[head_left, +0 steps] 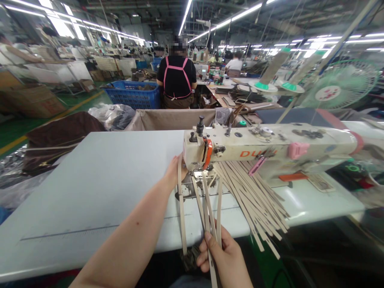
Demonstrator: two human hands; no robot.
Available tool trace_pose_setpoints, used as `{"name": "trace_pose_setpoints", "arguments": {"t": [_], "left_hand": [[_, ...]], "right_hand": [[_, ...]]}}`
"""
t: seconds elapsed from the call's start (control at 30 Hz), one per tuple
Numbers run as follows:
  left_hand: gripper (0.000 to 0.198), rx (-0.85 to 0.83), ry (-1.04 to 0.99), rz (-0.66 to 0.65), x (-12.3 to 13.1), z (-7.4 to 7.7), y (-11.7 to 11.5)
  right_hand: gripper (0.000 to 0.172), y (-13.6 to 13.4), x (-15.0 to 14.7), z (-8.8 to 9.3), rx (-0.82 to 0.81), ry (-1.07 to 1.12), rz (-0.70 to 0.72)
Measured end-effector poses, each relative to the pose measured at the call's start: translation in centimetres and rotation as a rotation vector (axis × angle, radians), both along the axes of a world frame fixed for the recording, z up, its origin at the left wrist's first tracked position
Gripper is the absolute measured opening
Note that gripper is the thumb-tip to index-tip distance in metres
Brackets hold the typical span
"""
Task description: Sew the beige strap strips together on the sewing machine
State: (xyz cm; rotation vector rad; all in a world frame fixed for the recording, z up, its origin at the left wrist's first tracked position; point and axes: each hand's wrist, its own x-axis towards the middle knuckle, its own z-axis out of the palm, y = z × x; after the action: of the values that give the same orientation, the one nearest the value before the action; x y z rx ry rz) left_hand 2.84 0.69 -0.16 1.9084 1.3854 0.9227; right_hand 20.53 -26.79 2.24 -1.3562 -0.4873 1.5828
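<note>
there are two hands (224, 251), more than ten pale strips (255, 200), one sewing machine (270, 142), two thread cones (273, 70), one fan (328, 93).

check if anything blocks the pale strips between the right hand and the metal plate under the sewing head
Nothing visible does. The right hand grips the pale strips, which run up to the metal plate under the sewing head with only other strips alongside. The left hand, partly hidden, is beside the head, off that path.
</note>
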Motion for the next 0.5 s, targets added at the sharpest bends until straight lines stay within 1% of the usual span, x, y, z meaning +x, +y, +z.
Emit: {"name": "trace_pose_setpoints", "arguments": {"t": [0.03, 0.1, 0.17, 0.23, 0.37, 0.43, 0.5], "left_hand": [[0.043, 0.003, 0.001, 0.013, 0.1, 0.2, -0.2], [0.041, -0.006, -0.009, 0.050, 0.3, 0.4, -0.5], [0.036, -0.018, -0.023, 0.092, 0.5, 0.3, -0.6], [0.031, -0.015, -0.037, 0.117, 0.6, -0.2, -0.6], [0.031, 0.031, -0.053, 0.127, 0.8, -1.3, -0.2], [0.034, 0.033, -0.052, 0.127, 0.8, -1.5, -0.1], [0.036, 0.024, -0.045, 0.129, 0.7, -1.2, -0.2]], "right_hand": [[0.079, 0.1, -0.2, -0.2, -0.010, 0.010, -0.024], [0.087, 0.4, -0.6, -0.5, -0.032, 0.025, -0.084], [0.097, 0.7, -1.1, -0.8, -0.051, 0.033, -0.147], [0.102, 0.9, -1.4, -0.8, -0.064, 0.037, -0.173], [0.099, 0.9, -1.6, 0.1, -0.051, 0.036, -0.168], [0.095, 0.8, -1.6, 0.5, -0.039, 0.031, -0.163], [0.094, 0.8, -1.6, 0.5, -0.037, 0.025, -0.165]]}}
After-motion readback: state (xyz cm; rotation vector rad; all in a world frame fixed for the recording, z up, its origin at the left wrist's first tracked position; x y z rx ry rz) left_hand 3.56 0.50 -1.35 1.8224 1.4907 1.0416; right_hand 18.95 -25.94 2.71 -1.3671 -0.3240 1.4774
